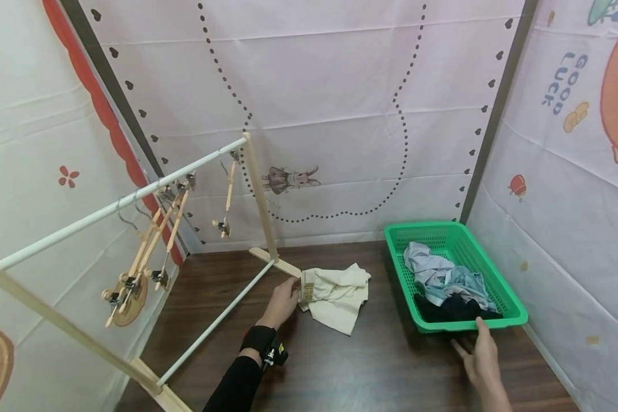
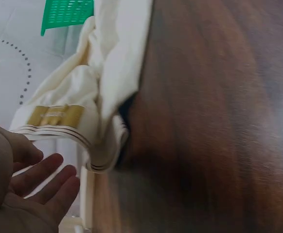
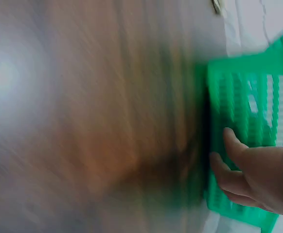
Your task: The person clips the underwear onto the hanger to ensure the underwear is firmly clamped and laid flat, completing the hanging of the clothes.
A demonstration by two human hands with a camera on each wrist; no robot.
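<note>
Cream shorts or trousers (image 1: 340, 292) with a gold waistband label (image 2: 59, 115) lie rumpled on the dark wood floor. My left hand (image 1: 280, 303) is at the waistband; in the left wrist view its fingers are loosely extended beside the raised band edge, with no cloth visible between them. To the right stands a green perforated basket (image 1: 499, 286) holding a crumpled grey and blue-green garment (image 1: 438, 269) and a black cloth (image 1: 455, 309). My right hand (image 1: 481, 355) is by its near end, thumb at the rim, fingers loosely bent against the outer wall in the right wrist view.
On the left, a wooden rack with a white top rail (image 1: 82, 220) carries several wooden clip hangers (image 1: 149, 246). Its lower white bar (image 1: 216, 323) runs close above the floor beside my left arm. Printed white sheets (image 1: 329, 74) enclose the sides and back.
</note>
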